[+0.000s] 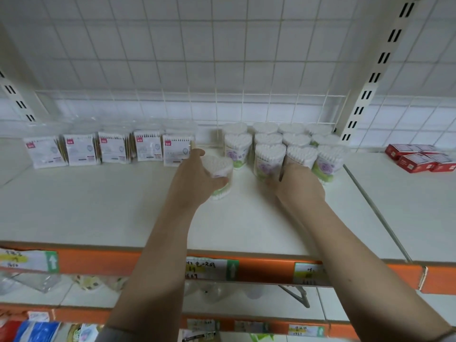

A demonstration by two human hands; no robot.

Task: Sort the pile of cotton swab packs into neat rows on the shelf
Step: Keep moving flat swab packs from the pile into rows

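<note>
Left hand point(197, 176) grips a heart-shaped swab pack point(220, 176), tilted, on the shelf point(98, 206), just left of the pack block point(291, 146). Right hand point(299, 183) curls its fingers round the block's front pack point(269, 161).

Shop: slotted-upright shelving point(291, 225), orange edge strips with price labels point(212, 269), stocked packs point(112, 150), red boxes point(419, 160).

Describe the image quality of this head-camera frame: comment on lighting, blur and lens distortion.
Head view: lighting is soft and even, with faint shadows; wide-angle distortion bows the shelf edge and slants the uprights; slight blur softens the left hand, the heart-shaped swab tub it grips, and the price labels.
</note>
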